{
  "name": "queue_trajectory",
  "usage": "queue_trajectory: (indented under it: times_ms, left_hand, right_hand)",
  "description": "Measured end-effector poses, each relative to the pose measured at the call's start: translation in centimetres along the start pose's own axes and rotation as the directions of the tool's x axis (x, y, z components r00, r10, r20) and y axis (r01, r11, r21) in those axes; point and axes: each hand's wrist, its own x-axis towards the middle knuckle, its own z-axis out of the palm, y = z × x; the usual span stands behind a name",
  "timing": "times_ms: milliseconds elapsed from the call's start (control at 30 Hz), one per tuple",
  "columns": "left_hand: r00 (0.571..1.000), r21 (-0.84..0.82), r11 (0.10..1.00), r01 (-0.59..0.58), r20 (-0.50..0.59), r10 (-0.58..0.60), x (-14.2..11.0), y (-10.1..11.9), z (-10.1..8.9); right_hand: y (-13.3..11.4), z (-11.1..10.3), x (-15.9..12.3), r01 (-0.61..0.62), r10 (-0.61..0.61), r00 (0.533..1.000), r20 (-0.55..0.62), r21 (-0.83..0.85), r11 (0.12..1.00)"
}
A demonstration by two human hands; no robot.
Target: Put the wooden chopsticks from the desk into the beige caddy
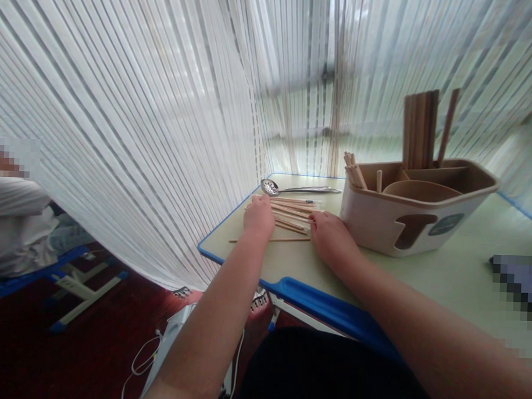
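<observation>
Dark clothing (321, 370) over my lap sits nearest, under the blue-edged table (419, 298). On the tabletop's far left part, a loose bundle of wooden chopsticks (292, 211) lies sideways between my hands. My left hand (259, 215) curls over its left ends; my right hand (334, 234) has its fingers bent together at the right ends. Whether either one grips a stick, I cannot tell. One single chopstick (291, 240) lies apart on the near side, passing under my left wrist. Just beyond the bundle rests a metal slotted spoon (270, 187). To the right stands a utensil caddy (374, 221), with darker chopsticks (419, 132) upright inside.
</observation>
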Motion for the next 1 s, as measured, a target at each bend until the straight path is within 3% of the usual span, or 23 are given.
queue_trajectory:
  times_ms: [100, 167, 267, 400, 633, 833, 1000]
  left_hand:
    - [0.992, 0.048, 0.996, 0.069, 0.101, -0.073, -0.1, -0.3, -0.1]
    - [0.987, 0.059, 0.995, 0.078, 0.133, -0.085, -0.1, -0.4, -0.1]
    - [0.990, 0.054, 0.997, 0.061, 0.128, -0.067, 0.0, -0.4, -0.2]
    - [0.992, 0.019, 0.999, 0.032, 0.120, -0.034, 0.1, -0.6, -0.1]
    - [0.993, -0.030, 1.000, -0.004, 0.121, 0.008, 0.7, -1.1, 0.1]
    - [0.990, -0.036, 0.998, 0.054, 0.131, -0.048, 0.6, -1.0, -0.4]
    - [0.988, -0.025, 0.998, 0.052, 0.146, -0.048, 0.4, -0.9, -0.7]
  right_hand:
    - [0.0, -0.4, -0.1, 0.025, -0.023, 0.998, 0.050, -0.053, 0.998]
    - [-0.2, -0.7, -0.3, 0.046, -0.045, 0.999, 0.019, -0.091, 0.995]
    - [-0.6, -1.0, -0.6, 0.092, -0.096, 0.995, -0.010, -0.170, 0.981]
    - [-0.7, -0.9, -0.9, 0.157, -0.148, 0.987, 0.055, -0.212, 0.965]
    - [-1.0, -1.2, -1.2, 0.121, -0.105, 0.991, 0.083, -0.228, 0.966]
    - [-1.8, -1.5, -1.7, 0.322, -0.297, 0.941, 0.163, -0.164, 0.932]
    - [-1.9, -1.6, -2.1, 0.299, -0.243, 0.939, 0.242, -0.229, 0.927]
